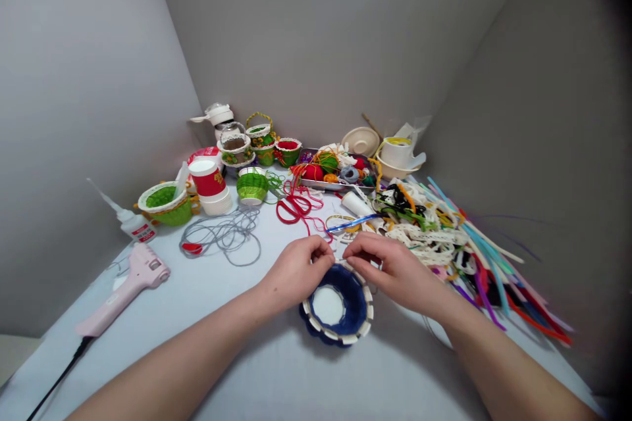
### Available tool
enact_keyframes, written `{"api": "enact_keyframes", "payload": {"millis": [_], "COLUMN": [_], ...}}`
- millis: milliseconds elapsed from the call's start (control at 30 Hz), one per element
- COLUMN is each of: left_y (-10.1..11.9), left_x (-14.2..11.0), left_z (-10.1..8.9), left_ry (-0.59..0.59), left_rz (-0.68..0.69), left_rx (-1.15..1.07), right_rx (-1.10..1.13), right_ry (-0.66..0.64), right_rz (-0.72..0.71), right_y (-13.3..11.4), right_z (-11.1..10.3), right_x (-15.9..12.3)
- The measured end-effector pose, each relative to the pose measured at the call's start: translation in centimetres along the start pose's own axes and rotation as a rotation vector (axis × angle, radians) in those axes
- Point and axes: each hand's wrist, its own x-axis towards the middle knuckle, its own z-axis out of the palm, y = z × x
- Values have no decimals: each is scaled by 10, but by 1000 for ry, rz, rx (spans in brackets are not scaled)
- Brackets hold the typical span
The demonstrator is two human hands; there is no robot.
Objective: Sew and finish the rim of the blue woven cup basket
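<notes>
The left hand (296,270) and right hand (390,270) are closing narrowly at the far rim of a small basket (348,289), nearly touching each other; whether they are pinching the rim or a thin strand cannot be told. The basket is resting on the pale table (237,355) just nearer than both hands, apparently placed where each can reach it. It is showing dark blue yarn (354,302), a scalloped cream rim (340,337) and a white centre (328,306). To the right, lace trim (419,237) and coloured strips (488,276) are lying heaped. Farther left, red scissors (293,209) are lying among red cord (316,227), with grey cord (224,233) and a pink glue gun (133,289) beyond.
</notes>
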Motion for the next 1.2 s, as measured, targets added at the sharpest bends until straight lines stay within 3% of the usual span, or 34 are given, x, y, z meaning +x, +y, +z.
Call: {"api": "enact_keyframes", "payload": {"millis": [233,433,833,1200], "left_y": [-2,-1,-2,-4], "left_x": [-2,-3,-2,-1], "left_z": [7,7,7,9], "left_ry": [59,75,63,36], "left_rz": [28,-6,-20,-38], "left_rx": [14,14,16,-69], "right_rx": [-88,-251,-264,-90], "right_ry": [7,39,-94,-219], "right_rz": [-56,-221,-99,22], "right_y": [-2,-6,-3,11], "right_z": [4,2,-17,-15], "right_x": [0,-5,-10,-6]}}
